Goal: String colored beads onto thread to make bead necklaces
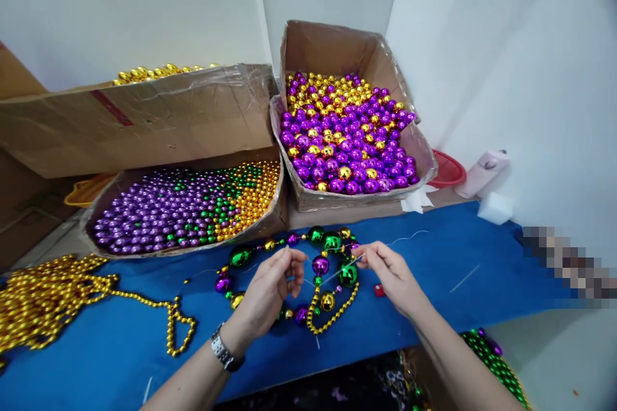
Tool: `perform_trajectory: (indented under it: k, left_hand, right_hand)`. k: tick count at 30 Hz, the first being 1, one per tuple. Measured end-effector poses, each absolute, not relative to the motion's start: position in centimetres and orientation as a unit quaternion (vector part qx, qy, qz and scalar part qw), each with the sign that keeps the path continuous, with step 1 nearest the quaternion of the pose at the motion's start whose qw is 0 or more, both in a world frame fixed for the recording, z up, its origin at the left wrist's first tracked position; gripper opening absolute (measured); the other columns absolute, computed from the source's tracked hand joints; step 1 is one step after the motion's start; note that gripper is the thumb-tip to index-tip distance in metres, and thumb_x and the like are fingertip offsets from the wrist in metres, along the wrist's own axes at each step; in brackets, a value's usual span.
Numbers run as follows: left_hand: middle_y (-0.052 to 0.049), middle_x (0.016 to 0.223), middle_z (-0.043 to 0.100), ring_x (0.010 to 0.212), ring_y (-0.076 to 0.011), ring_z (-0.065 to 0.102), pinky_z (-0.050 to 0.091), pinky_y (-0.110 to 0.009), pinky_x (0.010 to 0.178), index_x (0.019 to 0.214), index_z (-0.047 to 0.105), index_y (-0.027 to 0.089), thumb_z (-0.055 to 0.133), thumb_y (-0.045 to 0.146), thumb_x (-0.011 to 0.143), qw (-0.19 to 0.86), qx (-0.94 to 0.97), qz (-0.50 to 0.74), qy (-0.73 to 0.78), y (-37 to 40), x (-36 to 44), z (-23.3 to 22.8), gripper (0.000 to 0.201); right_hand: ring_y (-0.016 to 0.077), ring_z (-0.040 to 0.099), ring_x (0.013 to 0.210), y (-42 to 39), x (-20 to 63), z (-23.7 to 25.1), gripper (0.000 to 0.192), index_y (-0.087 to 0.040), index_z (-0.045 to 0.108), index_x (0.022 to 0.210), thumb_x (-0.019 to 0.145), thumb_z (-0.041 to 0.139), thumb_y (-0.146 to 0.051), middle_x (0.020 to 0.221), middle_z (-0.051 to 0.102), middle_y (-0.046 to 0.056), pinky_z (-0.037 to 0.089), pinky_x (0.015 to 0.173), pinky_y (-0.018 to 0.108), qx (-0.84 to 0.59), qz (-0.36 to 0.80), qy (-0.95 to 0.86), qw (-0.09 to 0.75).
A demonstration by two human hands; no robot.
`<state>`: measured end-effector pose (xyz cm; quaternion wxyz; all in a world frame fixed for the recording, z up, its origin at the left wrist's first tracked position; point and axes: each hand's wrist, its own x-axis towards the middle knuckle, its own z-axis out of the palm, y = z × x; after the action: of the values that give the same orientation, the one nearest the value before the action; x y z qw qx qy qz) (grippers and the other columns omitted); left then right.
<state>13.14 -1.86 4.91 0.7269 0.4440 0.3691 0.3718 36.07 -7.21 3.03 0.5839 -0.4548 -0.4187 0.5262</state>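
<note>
My left hand (pixel 279 273), with a metal watch (pixel 223 348) on its wrist, has its fingers curled and the thumb against the index finger. My right hand (pixel 388 270) pinches a thin pale string (pixel 342 271), which dips between the hands and appears to run to the left fingertips. Beneath both hands a necklace of large green, purple and gold beads (pixel 240 257) lies in a loop on the blue cloth. A short strand of small gold beads (pixel 332 324) curves at its right side. Beside my right hand lies a small red object (pixel 379 290), partly covered.
Behind stand a carton of purple and gold beads (pixel 428 148) and a lower carton of purple, green and gold beads (pixel 89 231). Gold bead strands (pixel 43 302) heap at left. A red basket (pixel 448 168), pale bottle (pixel 482 172) and white block (pixel 495 207) stand at right.
</note>
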Motion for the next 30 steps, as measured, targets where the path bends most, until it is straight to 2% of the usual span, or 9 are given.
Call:
perform_trajectory:
  k: [3, 6, 8, 11, 15, 18, 24, 27, 30]
  left_hand:
    - [-0.001, 0.074, 0.050, 0.067, -0.0122, 0.048, 0.037, -0.022, 0.053, 0.094, 0.061, 0.015, 0.047, 0.043, 0.088, 0.696, 0.508, 0.342, 0.374, -1.4, 13.6, 6.3, 0.032]
    - [0.000, 0.070, 0.050, 0.063, -0.0115, 0.046, 0.037, -0.022, 0.053, 0.094, 0.062, 0.015, 0.050, 0.041, 0.087, 0.672, 0.573, 0.303, 0.358, -1.1, 14.1, 7.6, 0.030]
    - [0.001, 0.067, 0.049, 0.060, -0.0104, 0.044, 0.036, -0.021, 0.053, 0.087, 0.061, 0.015, 0.054, 0.040, 0.085, 0.657, 0.612, 0.277, 0.343, -1.1, 14.4, 8.1, 0.026]
    - [0.002, 0.061, 0.047, 0.055, -0.0089, 0.041, 0.033, -0.021, 0.051, 0.080, 0.060, 0.014, 0.056, 0.040, 0.084, 0.645, 0.624, 0.269, 0.350, -1.1, 14.6, 8.1, 0.026]
    - [0.001, 0.063, 0.050, 0.054, -0.0086, 0.042, 0.032, -0.019, 0.049, 0.083, 0.060, 0.014, 0.056, 0.042, 0.084, 0.676, 0.555, 0.301, 0.380, -0.9, 14.2, 7.5, 0.029]
    - [0.001, 0.064, 0.050, 0.055, -0.0084, 0.042, 0.032, -0.019, 0.049, 0.083, 0.059, 0.014, 0.057, 0.041, 0.083, 0.686, 0.538, 0.307, 0.381, -0.9, 14.1, 7.3, 0.027]
    - [0.001, 0.063, 0.051, 0.054, -0.0082, 0.044, 0.034, -0.019, 0.048, 0.080, 0.059, 0.014, 0.058, 0.040, 0.083, 0.689, 0.543, 0.306, 0.369, -1.0, 14.3, 7.5, 0.026]
    - [0.000, 0.066, 0.055, 0.054, -0.0082, 0.047, 0.036, -0.018, 0.048, 0.082, 0.059, 0.015, 0.058, 0.039, 0.083, 0.684, 0.549, 0.299, 0.376, -0.9, 14.2, 7.5, 0.025]
    - [-0.002, 0.071, 0.060, 0.056, -0.0095, 0.053, 0.038, -0.018, 0.047, 0.086, 0.058, 0.015, 0.057, 0.039, 0.084, 0.676, 0.556, 0.290, 0.386, -0.9, 14.0, 7.3, 0.024]
  right_hand:
    - [0.0204, 0.051, 0.101, -6.5, 36.5, 6.2, 0.011, -0.020, 0.067, 0.087, 0.087, 0.059, -0.028, 0.103, 0.060, 0.006, 0.036, 0.094, 0.035, -0.479, 0.366, -0.608, 0.516]
    - [0.0209, 0.049, 0.105, -4.7, 35.2, 8.4, 0.016, -0.021, 0.066, 0.090, 0.091, 0.050, -0.026, 0.109, 0.059, 0.007, 0.038, 0.093, 0.036, -0.444, 0.156, -0.778, 0.416]
    - [0.0206, 0.050, 0.105, -3.0, 33.9, 8.8, 0.017, -0.021, 0.066, 0.090, 0.092, 0.049, -0.027, 0.109, 0.059, 0.007, 0.040, 0.093, 0.036, -0.427, 0.131, -0.808, 0.384]
    - [0.0214, 0.050, 0.107, -1.1, 32.6, 8.3, 0.016, -0.021, 0.065, 0.096, 0.090, 0.052, -0.027, 0.112, 0.057, 0.007, 0.039, 0.094, 0.036, -0.448, 0.153, -0.793, 0.383]
    - [0.0202, 0.052, 0.107, -1.8, 32.6, 7.2, 0.024, -0.020, 0.059, 0.111, 0.094, 0.044, -0.023, 0.114, 0.057, 0.009, 0.039, 0.093, 0.035, -0.489, 0.191, -0.741, 0.420]
    - [0.0161, 0.060, 0.089, -3.6, 32.7, 6.5, 0.020, -0.021, 0.061, 0.106, 0.093, 0.047, -0.025, 0.096, 0.064, 0.004, 0.044, 0.080, 0.028, -0.485, 0.259, -0.721, 0.420]
    - [0.0122, 0.064, 0.073, -4.7, 31.5, 4.3, 0.020, -0.018, 0.061, 0.103, 0.090, 0.052, -0.030, 0.087, 0.068, 0.001, 0.049, 0.065, 0.022, -0.468, 0.410, -0.657, 0.425]
    - [0.0116, 0.063, 0.067, -4.7, 31.6, 3.5, 0.021, -0.016, 0.061, 0.094, 0.090, 0.051, -0.035, 0.081, 0.067, 0.002, 0.049, 0.061, 0.022, -0.478, 0.454, -0.616, 0.432]
    - [0.0119, 0.064, 0.065, -5.3, 31.7, 3.1, 0.025, -0.016, 0.057, 0.099, 0.091, 0.047, -0.038, 0.080, 0.067, 0.003, 0.051, 0.060, 0.023, -0.472, 0.504, -0.585, 0.427]
